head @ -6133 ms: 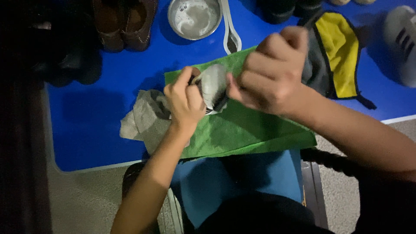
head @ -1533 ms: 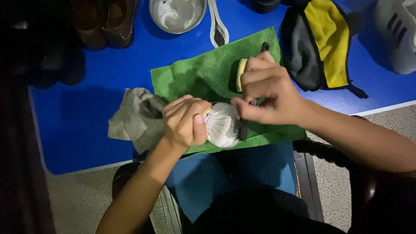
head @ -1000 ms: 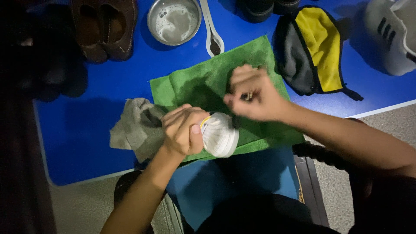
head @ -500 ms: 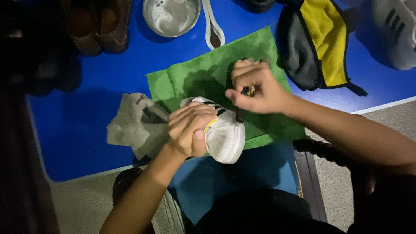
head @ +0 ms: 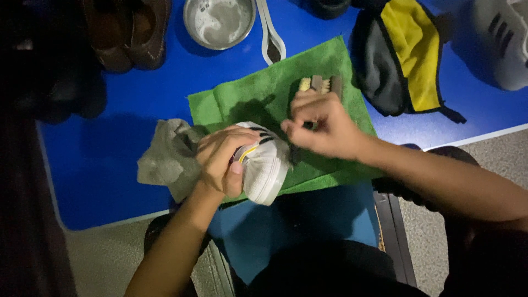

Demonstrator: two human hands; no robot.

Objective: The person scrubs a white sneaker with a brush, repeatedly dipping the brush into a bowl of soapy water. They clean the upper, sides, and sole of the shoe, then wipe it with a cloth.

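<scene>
Left hand (head: 223,165) is wrapped tight around the white sneaker (head: 267,168), tipping it over the green towel (head: 258,99) at the tabletop's near edge so drips land there. Right hand (head: 319,126) pinches a small brush (head: 320,83), bristles up. Sneaker's pale, dark-striped, yellow-trimmed.

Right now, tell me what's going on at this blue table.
A person is working on a white sneaker. The left hand grips it over the near edge of a green towel, while the right hand holds a small brush just beyond it. A grey rag lies crumpled to the left. Farther back sit a metal bowl, brown shoes and a black-and-yellow cloth.
</scene>
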